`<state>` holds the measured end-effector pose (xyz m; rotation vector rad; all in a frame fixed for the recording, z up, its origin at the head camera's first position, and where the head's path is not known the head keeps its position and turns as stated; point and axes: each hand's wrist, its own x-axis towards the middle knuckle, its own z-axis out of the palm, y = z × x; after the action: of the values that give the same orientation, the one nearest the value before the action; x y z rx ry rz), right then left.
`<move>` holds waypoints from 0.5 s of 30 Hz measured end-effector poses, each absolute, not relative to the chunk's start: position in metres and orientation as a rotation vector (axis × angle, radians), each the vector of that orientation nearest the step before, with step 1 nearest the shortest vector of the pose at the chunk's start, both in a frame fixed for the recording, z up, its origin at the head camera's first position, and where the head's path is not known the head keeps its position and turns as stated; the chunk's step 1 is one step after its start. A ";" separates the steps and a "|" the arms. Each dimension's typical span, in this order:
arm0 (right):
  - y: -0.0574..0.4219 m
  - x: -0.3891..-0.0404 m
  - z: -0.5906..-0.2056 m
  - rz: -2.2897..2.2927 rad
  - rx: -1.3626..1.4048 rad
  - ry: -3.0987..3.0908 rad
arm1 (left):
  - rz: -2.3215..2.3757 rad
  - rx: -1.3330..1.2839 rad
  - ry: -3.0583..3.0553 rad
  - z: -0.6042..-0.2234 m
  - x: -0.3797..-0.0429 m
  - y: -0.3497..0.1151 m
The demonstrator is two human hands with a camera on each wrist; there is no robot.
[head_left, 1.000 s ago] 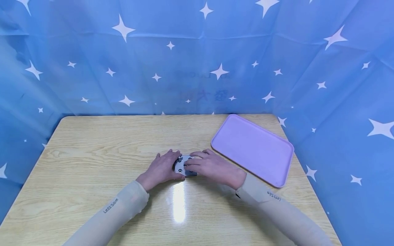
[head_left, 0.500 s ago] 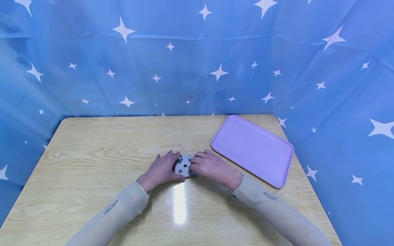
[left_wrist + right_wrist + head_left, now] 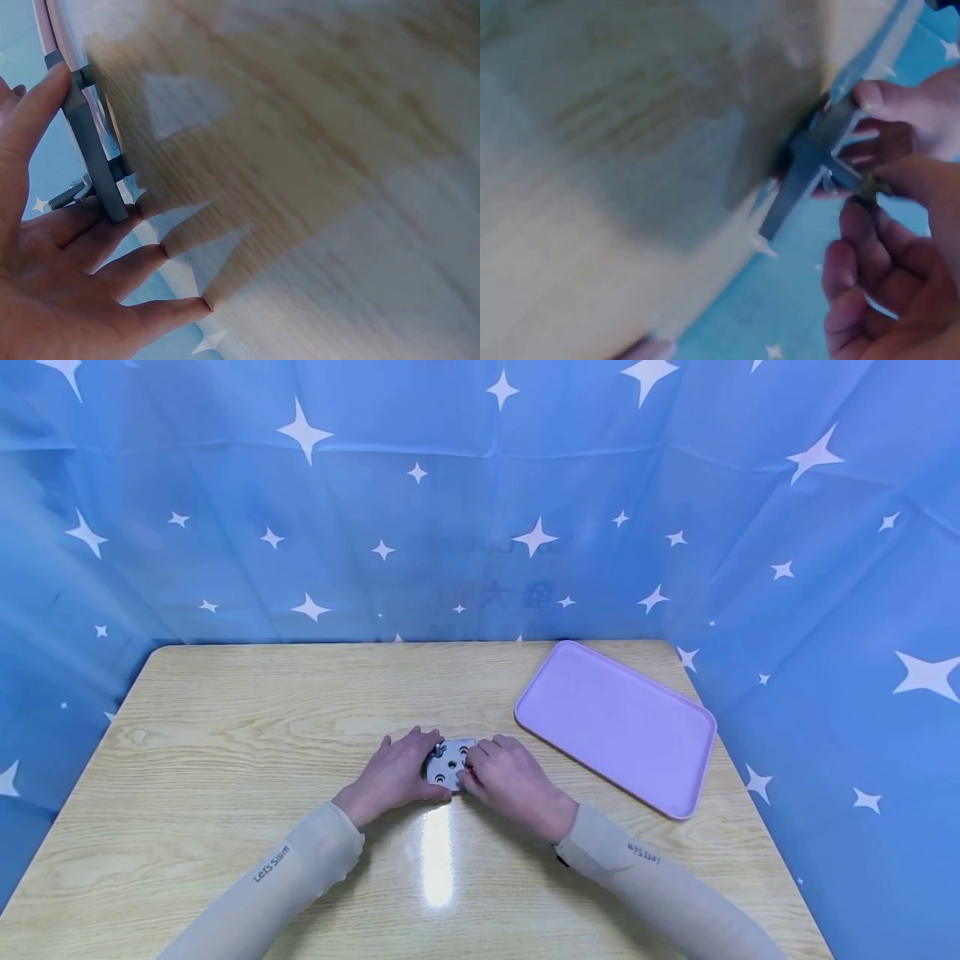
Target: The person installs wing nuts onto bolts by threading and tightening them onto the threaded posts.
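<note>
A small grey metal plate (image 3: 450,753) with several round holes stands near the middle of the table, raised on short dark feet (image 3: 120,166). My left hand (image 3: 399,777) grips its left side, thumb on the near edge and fingers at the far edge. By those fingers a threaded bolt with a wing nut (image 3: 75,191) sticks up from the plate. At the plate's right side, my right hand (image 3: 516,783) pinches a small wing nut (image 3: 871,187) between thumb and index finger; its other fingers are curled. My right fingers cover part of the plate's right edge in the head view.
A purple tray (image 3: 615,727) lies at an angle on the back right of the wooden table (image 3: 247,710). Blue cloth (image 3: 450,493) with white stars hangs behind the table and along both sides.
My right hand has drawn back from over the plate, its fingers curling into a pinch at the right side, and its wrist has swung nearer and leftward. The left hand stays put.
</note>
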<state>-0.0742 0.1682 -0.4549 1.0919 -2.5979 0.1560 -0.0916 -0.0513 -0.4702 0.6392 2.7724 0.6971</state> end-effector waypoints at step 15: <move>0.185 -0.089 -0.426 -0.100 1.619 -2.547 | 0.693 0.626 2.766 -0.471 -0.092 -0.051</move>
<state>-0.0891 0.1853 -0.4258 1.6186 -2.5472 -0.0997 -0.0924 -0.0512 -0.4709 0.6263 2.7659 0.6931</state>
